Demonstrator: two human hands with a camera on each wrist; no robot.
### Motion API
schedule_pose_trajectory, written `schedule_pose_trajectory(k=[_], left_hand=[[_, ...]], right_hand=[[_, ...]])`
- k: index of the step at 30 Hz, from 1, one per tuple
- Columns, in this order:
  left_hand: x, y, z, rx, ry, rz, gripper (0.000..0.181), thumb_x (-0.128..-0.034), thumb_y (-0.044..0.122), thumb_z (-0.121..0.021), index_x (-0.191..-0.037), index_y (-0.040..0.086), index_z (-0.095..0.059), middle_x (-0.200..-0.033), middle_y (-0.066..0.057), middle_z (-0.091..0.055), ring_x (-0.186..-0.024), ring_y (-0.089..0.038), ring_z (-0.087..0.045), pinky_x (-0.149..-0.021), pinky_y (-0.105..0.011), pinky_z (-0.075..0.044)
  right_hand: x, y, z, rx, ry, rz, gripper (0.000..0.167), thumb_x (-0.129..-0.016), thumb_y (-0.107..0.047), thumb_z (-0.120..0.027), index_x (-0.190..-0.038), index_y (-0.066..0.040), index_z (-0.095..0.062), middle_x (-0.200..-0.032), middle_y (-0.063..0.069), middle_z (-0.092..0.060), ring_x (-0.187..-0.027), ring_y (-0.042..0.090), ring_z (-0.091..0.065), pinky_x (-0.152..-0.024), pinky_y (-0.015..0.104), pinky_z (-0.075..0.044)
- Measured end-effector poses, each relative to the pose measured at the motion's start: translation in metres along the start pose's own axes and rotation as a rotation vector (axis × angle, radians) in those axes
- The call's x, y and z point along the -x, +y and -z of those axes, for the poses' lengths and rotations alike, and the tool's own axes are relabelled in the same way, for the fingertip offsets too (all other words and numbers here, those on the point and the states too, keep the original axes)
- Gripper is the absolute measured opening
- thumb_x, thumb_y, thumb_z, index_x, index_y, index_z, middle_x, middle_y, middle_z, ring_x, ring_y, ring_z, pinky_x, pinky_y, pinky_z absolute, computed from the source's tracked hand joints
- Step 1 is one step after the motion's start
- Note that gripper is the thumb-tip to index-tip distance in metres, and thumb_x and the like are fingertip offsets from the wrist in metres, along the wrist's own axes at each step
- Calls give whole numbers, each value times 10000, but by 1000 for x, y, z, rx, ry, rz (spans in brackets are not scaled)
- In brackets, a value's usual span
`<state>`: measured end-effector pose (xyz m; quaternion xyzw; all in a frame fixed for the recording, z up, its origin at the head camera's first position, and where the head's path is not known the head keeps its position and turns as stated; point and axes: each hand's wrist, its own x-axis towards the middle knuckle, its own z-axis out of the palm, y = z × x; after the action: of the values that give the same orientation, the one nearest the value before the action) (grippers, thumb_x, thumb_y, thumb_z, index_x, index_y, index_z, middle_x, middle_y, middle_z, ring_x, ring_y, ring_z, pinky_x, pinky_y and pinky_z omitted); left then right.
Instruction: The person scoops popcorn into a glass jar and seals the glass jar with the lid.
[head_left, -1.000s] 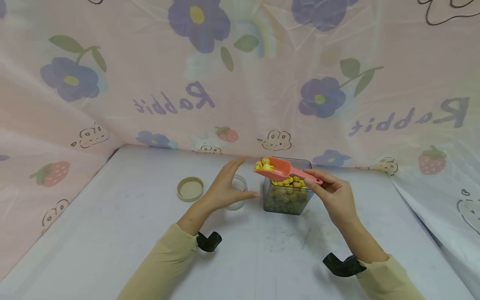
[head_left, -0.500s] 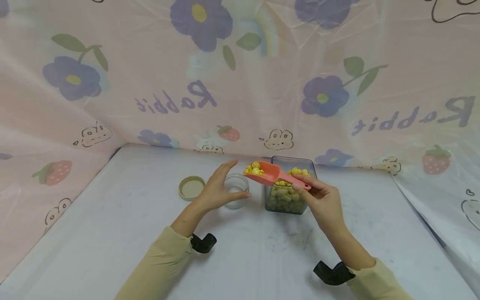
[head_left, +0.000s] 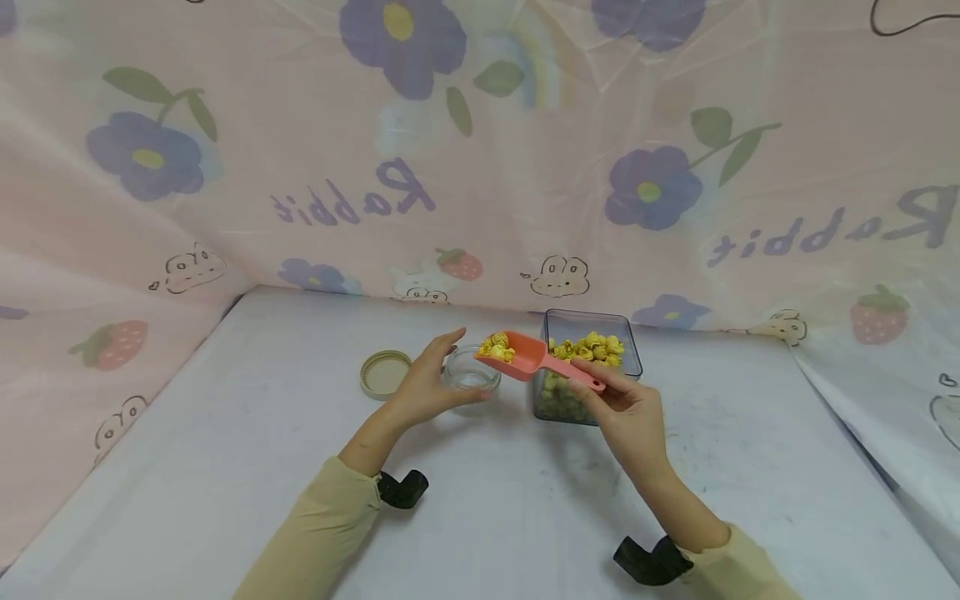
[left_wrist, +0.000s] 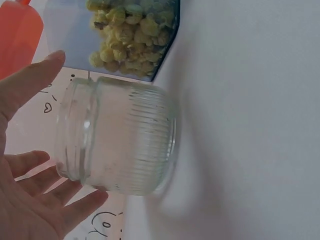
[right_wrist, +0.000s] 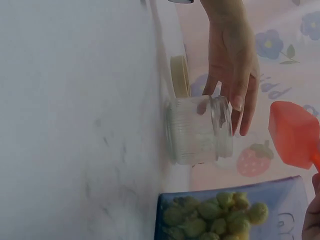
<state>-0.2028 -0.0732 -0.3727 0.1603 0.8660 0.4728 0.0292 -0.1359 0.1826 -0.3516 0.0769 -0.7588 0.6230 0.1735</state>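
Observation:
My right hand (head_left: pixel 628 421) pinches the handle of a coral-pink scoop (head_left: pixel 528 358). Yellow popcorn (head_left: pixel 497 347) lies in the front of its bowl. The scoop is held level, just above and to the right of the mouth of a clear glass jar (left_wrist: pixel 125 135). That jar, ribbed on its lower wall, stands upright on the table with nothing inside. Around its rim my left hand (head_left: pixel 427 390) spreads thumb and fingers; in the left wrist view the thumb stands apart from the glass, and whether the fingertips touch it I cannot tell.
A clear square container (head_left: pixel 592 315), partly filled with popcorn, stands right of the jar, behind the scoop's handle. Left of the jar lies a gold-rimmed round lid (head_left: pixel 385 375). A printed curtain (head_left: pixel 480 208) hangs behind the white table (head_left: pixel 480 517).
The scoop with its popcorn has moved left and slightly down, from over the container to beside the jar's mouth. My left hand has shifted a little left and stays spread around the jar.

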Motion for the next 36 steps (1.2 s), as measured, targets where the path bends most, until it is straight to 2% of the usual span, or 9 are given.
schedule_pose_trajectory(k=[6,10,13,22,29,36], left_hand=[[0,-6,-1,17,-7,0,975,-706,238,-857,-1498,101,-306,-1507,-140,-359,-1355,-335,-388,-1061,-492,-408],[1,-11,-1,20,-15,1,959,-711,215,-853,-1492,78,-313,-1502,-155,-370,-1334,-352,-411,-1059,-519,-401],[1,-14,-2,22,-23,5,933,-725,186,-841,-1485,51,-318,-1500,-168,-376,-1322,-368,-425,-1049,-513,-413],[2,-21,-3,76,-45,40,864,-747,164,-826,-1463,60,-353,-1477,-153,-411,-1317,-386,-434,-994,-466,-477],[1,-22,-2,118,-57,42,829,-744,148,-828,-1438,66,-382,-1453,-143,-434,-1304,-401,-448,-985,-461,-485],[-1,-24,-1,117,-64,24,824,-740,159,-834,-1427,66,-389,-1439,-161,-444,-1281,-415,-473,-985,-462,-484]], right_hand=[[5,7,-7,17,17,-24,295,-831,-35,-727,-1119,19,-699,-990,-150,-691,-836,44,-657,-702,156,-554],[7,12,-11,18,33,-7,277,-814,-25,-741,-1089,-2,-720,-971,-118,-700,-774,59,-619,-616,147,-528],[8,15,-14,14,39,-2,269,-807,-22,-746,-1076,-12,-728,-969,-98,-712,-751,74,-603,-600,150,-526],[11,18,-18,36,32,-28,271,-828,-66,-737,-1097,-33,-725,-1058,165,-709,-767,63,-629,-644,164,-550],[12,22,-19,34,40,-49,278,-816,-49,-746,-1091,-20,-724,-1063,141,-714,-785,50,-641,-654,162,-553],[13,24,-19,38,40,-43,277,-810,-41,-749,-1085,-17,-726,-1034,102,-721,-750,43,-630,-631,159,-547]])
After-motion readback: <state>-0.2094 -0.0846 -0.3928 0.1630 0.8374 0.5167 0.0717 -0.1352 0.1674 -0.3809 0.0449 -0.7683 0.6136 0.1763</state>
